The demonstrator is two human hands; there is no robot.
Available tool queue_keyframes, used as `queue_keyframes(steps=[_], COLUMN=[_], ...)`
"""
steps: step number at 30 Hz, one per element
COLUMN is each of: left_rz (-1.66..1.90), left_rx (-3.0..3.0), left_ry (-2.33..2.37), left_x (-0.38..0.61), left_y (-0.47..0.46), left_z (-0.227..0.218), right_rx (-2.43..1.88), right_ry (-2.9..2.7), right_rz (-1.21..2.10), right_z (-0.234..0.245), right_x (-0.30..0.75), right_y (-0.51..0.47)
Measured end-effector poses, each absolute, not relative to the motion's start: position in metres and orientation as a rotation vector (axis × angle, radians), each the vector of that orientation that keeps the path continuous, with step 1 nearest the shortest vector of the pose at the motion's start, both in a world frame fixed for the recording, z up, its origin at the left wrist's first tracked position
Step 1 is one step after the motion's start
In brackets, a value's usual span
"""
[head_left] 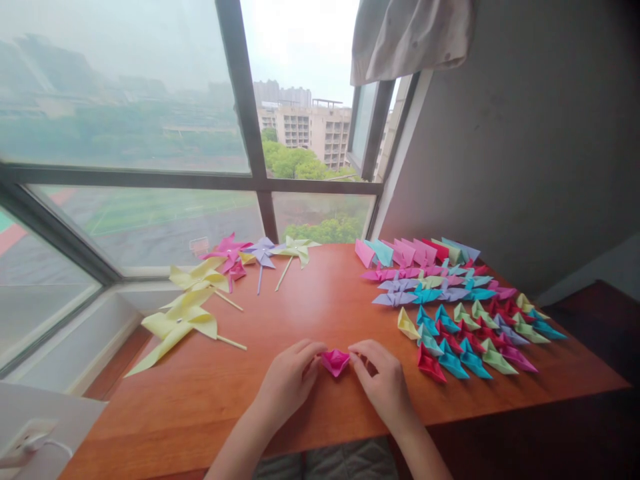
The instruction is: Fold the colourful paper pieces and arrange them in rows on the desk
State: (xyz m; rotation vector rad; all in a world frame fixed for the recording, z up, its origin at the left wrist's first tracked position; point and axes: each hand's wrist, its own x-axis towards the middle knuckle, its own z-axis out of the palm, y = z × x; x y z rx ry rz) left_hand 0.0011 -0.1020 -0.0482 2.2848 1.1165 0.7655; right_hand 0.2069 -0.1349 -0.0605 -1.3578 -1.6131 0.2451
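Observation:
A small magenta paper boat (335, 362) is between my two hands, low over the near middle of the wooden table (320, 300). My left hand (293, 373) pinches its left tip between thumb and fingers. On the other side, my right hand (383, 377) pinches the right tip the same way. The boat's point faces down toward me and its top edge is spread between the tips. To the right of my right hand stand rows of folded paper boats (470, 360) in red, blue, green, yellow and purple.
Behind the boats lie rows of folded paper cranes (397, 299) and pink and blue folded pieces (410, 252). Yellow pinwheels (183, 320) on sticks lie at the left, with magenta (229, 252), purple (263, 251) and pale green pinwheels (297, 249) near the window. A socket (33, 440) is at lower left.

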Motion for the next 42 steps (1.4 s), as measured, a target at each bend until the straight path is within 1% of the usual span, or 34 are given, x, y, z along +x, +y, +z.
queue_keyframes(steps=[5, 11, 14, 19, 23, 27, 31, 35, 37, 42], left_rz=[0.806, 0.752, 0.727, 0.710, 0.700, 0.700, 0.718, 0.726, 0.730, 0.731], left_rx=[2.249, 2.288, 2.308, 2.307, 2.314, 2.351, 2.387, 2.399, 2.398, 2.387], left_ry=[1.146, 1.190, 1.191, 1.183, 1.186, 1.180, 1.185, 1.181, 1.184, 1.181], left_x=[0.000, 0.001, 0.001, 0.001, 0.000, 0.000, 0.001, 0.001, 0.001, 0.001], left_y=[-0.102, -0.101, -0.101, -0.101, -0.100, -0.100, -0.099, -0.098, -0.098, -0.097], left_z=[-0.051, -0.052, -0.053, -0.053, -0.051, -0.053, -0.053, -0.052, -0.052, -0.052], right_rx=[-1.349, -1.340, -1.337, -1.316, -1.312, -1.436, -1.652, -1.881, -1.984, -2.166], right_ry=[-1.641, -1.722, -1.740, -1.758, -1.700, -1.559, -1.366, -1.099, -0.990, -0.884], right_rz=[0.261, 0.410, 0.424, 0.356, 0.214, -0.049, -0.421, -0.646, -0.652, -0.492], right_z=[-0.060, -0.061, -0.063, -0.064, -0.059, -0.044, -0.025, -0.022, -0.029, -0.060], right_x=[0.207, 0.210, 0.210, 0.207, 0.218, 0.266, 0.348, 0.434, 0.468, 0.523], right_y=[-0.137, -0.143, -0.144, -0.143, -0.152, -0.175, -0.198, -0.215, -0.221, -0.233])
